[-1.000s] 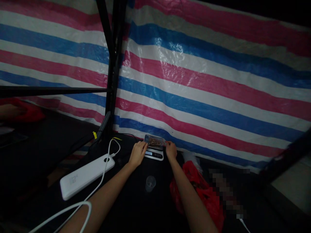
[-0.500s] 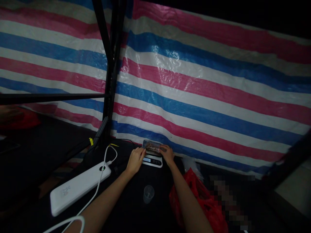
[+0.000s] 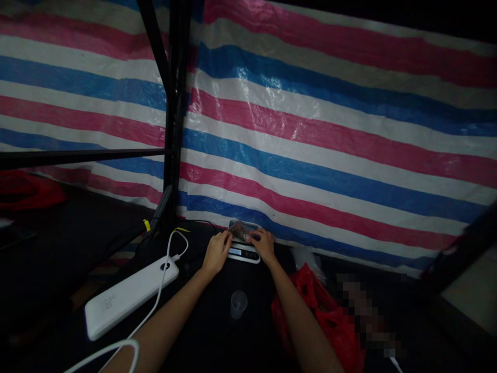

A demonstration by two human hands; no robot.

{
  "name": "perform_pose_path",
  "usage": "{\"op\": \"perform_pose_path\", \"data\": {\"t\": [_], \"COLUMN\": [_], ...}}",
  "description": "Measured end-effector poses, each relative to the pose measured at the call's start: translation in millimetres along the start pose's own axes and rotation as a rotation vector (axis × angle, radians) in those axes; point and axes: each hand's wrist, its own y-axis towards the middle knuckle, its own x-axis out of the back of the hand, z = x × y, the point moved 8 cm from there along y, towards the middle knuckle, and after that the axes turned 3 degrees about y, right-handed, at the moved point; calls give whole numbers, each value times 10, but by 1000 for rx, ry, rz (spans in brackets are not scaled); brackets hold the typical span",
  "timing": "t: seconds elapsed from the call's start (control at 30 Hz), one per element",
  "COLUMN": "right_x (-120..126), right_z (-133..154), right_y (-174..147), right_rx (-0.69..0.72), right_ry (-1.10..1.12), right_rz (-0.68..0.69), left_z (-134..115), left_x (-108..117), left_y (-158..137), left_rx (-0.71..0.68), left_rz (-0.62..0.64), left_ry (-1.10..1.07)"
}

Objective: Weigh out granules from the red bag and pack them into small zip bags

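Observation:
A small clear plastic bag (image 3: 241, 231) with brownish contents rests on or just over the plate of a white digital kitchen scale (image 3: 244, 254). My left hand (image 3: 216, 254) has its fingers closed at the bag's left edge, beside the scale. On the other side, my right hand (image 3: 264, 245) pinches the bag's right edge with thumb and fingers. The scale's display is lit, but its figures are too small to read. Nearer to me, between my forearms, stands a clear plastic cup (image 3: 238, 304).
A white power bank (image 3: 128, 300) with a white cable lies at left. Beside my right forearm sits a red plastic bag (image 3: 322, 316), with a clear bag (image 3: 308, 261) behind it. A black metal post (image 3: 174, 119) and striped sheeting (image 3: 310, 145) close off the back.
My right hand has shifted slightly left along the bag, and its fingers are drawn in more. The bag's brownish contents look bunched differently. My view has moved a little.

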Motion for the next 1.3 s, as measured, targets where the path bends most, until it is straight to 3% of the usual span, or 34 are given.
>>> {"op": "perform_pose_path", "data": {"t": [0.9, 1.13, 1.3], "right_x": [48, 143, 428], "right_z": [289, 88, -135], "right_y": [-99, 0, 108], "right_rx": [235, 132, 16], "right_ry": [146, 292, 390], "right_rz": [21, -2, -23], "left_z": [-61, -38, -43], "left_x": [-56, -86, -77], "left_y": [-13, -15, -8], "left_rx": [-63, -38, -45], "left_rz": [75, 108, 110], "left_ry": [37, 40, 50]}}
